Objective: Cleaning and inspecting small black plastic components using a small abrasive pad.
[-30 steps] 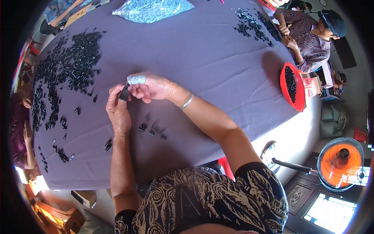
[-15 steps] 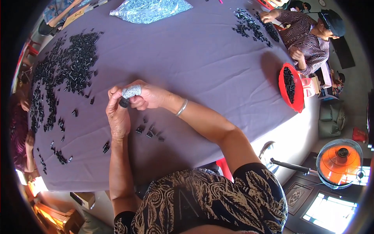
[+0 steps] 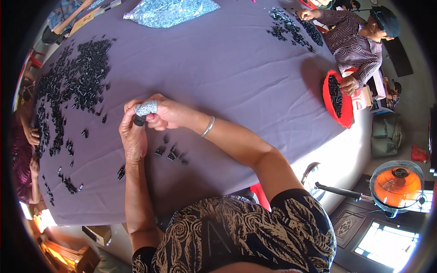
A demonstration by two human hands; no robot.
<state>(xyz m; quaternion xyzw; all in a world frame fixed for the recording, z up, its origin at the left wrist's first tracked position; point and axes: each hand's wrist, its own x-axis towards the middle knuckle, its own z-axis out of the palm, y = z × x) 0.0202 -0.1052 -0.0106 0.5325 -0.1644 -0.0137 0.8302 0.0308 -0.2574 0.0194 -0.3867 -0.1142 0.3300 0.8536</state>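
My two hands meet over the near left part of the purple-grey tablecloth (image 3: 218,77). The left hand (image 3: 132,139) is closed in a pinch, with a black wrap (image 3: 139,120) around what looks like its thumb tip. Pressed against it, the right hand (image 3: 169,113) is curled, and a silvery grey wrap (image 3: 146,108) covers one of its fingers. Whatever sits between the fingertips is too small or hidden to make out. Just below the hands lie several small black pieces (image 3: 171,155). One more little cluster (image 3: 121,172) rests beside my left forearm.
A large spread of small black parts (image 3: 79,77) covers the left side. At the far edge lies a clear bag of bluish-grey pieces (image 3: 170,12). A co-worker at right sits by a red basin (image 3: 344,109) of black parts and a scattered pile (image 3: 291,29). An orange fan (image 3: 397,186) stands lower right.
The view has shifted slightly, while my hands stay pressed together in nearly the same pose. At right, the co-worker's lower hand has moved to the red basin.
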